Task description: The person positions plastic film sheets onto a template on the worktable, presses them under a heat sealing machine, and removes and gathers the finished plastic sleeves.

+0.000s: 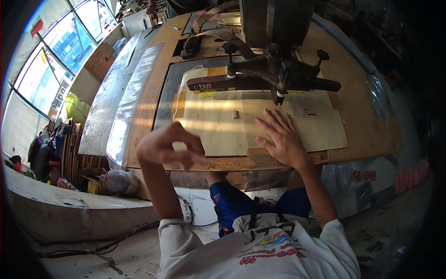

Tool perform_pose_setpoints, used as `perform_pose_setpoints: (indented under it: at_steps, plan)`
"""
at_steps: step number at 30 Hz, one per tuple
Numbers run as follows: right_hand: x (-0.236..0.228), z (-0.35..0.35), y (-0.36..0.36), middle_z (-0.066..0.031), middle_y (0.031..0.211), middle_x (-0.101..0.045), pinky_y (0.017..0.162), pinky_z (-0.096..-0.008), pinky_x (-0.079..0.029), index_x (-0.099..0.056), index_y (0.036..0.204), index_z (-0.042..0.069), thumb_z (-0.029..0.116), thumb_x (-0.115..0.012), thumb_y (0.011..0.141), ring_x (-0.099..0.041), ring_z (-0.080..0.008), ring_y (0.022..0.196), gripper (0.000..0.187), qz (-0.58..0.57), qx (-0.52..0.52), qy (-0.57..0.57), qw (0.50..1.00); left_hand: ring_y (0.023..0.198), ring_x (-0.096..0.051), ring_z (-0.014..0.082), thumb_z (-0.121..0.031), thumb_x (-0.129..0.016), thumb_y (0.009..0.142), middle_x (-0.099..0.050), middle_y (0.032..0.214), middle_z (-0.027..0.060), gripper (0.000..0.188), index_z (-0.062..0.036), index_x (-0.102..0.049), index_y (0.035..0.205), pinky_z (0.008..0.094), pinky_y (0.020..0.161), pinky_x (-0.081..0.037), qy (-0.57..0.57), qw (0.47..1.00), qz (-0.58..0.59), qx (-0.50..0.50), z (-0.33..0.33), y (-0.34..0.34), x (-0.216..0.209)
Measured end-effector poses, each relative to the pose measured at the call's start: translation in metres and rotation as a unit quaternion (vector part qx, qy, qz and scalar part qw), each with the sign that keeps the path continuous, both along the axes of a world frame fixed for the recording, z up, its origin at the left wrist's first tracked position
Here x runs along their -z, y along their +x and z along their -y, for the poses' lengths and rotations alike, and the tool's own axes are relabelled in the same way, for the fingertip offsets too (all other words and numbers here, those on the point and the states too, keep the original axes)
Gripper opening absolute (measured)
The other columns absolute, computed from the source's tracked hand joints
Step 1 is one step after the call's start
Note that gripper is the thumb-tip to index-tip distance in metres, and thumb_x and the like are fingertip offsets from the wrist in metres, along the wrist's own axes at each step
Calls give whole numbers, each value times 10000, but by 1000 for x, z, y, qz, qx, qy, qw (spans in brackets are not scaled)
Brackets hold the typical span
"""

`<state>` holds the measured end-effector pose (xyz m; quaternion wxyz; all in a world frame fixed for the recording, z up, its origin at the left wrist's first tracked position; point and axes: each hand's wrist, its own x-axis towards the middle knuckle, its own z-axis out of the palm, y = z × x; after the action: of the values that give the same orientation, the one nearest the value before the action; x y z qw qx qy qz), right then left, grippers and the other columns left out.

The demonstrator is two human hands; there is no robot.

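Near, at seven o'clock: left hand lifted off the bench, fingers curled shut round a small pale bit. Right hand open, flat on the sheet. Best to press down firm, no sliding. Sheet thin, smooth, tan. Beyond, at twelve o'clock: dark metal clamp arm, hard, knobby, over the wooden bench.

Matt wooden bench, glossy glass pane, dark metal press arm.

Pale flat sheet lying on the workbench.
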<state>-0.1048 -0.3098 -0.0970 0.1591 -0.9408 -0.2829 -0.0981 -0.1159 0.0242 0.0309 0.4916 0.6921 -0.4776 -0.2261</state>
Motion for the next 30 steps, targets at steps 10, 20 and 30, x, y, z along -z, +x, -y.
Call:
perform_pose_setpoints:
  at_steps: [10, 20, 30]
  plan:
    - [-13, -16, -21, -176, 1543, -382, 1200, -537, -204, -532, 1412, 146, 483, -533, 968, -329, -369, 1445, 557, -24, 16, -9, 1000, 666, -647, 213, -128, -696, 900, -687, 789, 111, 243, -126, -690, 1143, 363, 654, -523, 87, 891, 340, -289, -15, 233, 85]
    - [-22, -28, -1, -179, 1547, -384, 1185, -572, -203, -546, 1413, 154, 512, -563, 944, -340, -385, 1439, 591, -100, 19, -28, 994, 811, -658, 336, -253, -632, 948, -622, 924, 96, 356, -276, -630, 1303, 428, 699, -562, 170, 865, 394, -260, -7, 265, 130]
    - [-21, -31, 6, -237, 1536, -381, 1166, -580, -227, -577, 1378, 97, 527, -633, 887, -364, -433, 1418, 655, -133, 0, -24, 991, 837, -470, 266, -303, -495, 969, -421, 860, 91, 436, -315, -589, 1395, 415, 806, -419, 126, 848, 493, -148, -6, 287, 140]
